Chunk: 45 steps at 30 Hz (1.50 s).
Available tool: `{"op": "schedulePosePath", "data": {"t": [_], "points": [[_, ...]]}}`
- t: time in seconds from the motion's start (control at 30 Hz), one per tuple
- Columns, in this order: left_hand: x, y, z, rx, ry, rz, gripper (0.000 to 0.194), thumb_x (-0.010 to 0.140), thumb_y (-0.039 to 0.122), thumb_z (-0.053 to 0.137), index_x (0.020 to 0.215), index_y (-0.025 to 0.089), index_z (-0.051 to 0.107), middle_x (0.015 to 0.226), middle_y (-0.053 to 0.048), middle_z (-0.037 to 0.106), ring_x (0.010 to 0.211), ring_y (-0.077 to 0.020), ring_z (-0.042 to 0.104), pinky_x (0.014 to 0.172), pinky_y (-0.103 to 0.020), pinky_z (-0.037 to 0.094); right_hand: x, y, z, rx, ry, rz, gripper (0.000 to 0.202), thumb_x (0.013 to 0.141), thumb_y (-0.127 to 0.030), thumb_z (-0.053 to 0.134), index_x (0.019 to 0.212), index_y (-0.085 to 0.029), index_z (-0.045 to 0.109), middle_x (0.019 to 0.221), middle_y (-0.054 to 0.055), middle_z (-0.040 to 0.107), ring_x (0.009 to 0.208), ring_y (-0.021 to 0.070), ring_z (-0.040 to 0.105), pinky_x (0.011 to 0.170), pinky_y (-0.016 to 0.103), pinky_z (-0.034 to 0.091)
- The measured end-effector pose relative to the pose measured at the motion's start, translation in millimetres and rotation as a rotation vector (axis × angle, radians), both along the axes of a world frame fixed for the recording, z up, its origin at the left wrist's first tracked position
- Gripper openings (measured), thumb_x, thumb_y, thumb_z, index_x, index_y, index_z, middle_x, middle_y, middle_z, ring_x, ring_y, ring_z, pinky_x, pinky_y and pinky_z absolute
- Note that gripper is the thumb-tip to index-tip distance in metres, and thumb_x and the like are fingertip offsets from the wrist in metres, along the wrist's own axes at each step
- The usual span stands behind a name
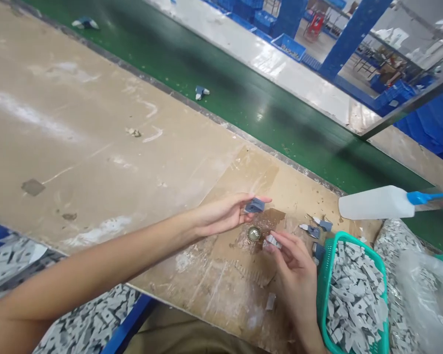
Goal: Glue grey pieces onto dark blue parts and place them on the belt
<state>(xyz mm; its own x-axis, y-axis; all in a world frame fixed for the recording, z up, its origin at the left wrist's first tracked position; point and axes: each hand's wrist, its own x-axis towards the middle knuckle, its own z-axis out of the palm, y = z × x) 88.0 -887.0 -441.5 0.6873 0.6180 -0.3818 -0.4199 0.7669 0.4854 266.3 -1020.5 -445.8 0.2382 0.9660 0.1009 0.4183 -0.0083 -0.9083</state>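
My left hand (pixel 236 212) reaches over the table with its fingers closed round a small blue-grey plastic part (pixel 254 205). Lower and to the right, my right hand (pixel 293 263) pinches a small light grey plastic piece (pixel 273 241) between thumb and fingers. Between the two hands a small round metal cap or dish (pixel 254 233) rests on a stained piece of cardboard (pixel 239 250). Beyond my right hand lie several blue-grey parts with light grey ends (pixel 310 231). Beside that hand stands a green basket (pixel 322 295) full of light grey pieces (pixel 354 295).
A white squeeze bottle (pixel 376 202) with a blue nozzle lies on its side at the right. Behind the table edge runs a green conveyor belt (pixel 236 110) carrying a blue-grey part (pixel 201 92). A clear plastic bag (pixel 421 280) and a blue bin (pixel 127 327) hold more grey pieces.
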Motion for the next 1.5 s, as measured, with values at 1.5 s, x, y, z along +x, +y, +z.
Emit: {"op": "schedulePosePath", "data": {"t": [1.5], "points": [[0.7,-20.1,-11.5,0.409,0.248,-0.071,0.017,0.063,0.008,0.082,0.078,0.014,0.076,0.079,-0.005,0.077,0.075,-0.0191,0.073,0.077,-0.031,0.059,-4.1,-4.9,-0.4,0.346,-0.35,-0.111,0.036,0.092,-0.014,0.066,0.122,-0.033,0.072,0.086,0.003,0.071,0.073,0.0186,0.067,0.065,0.037,0.057]]}}
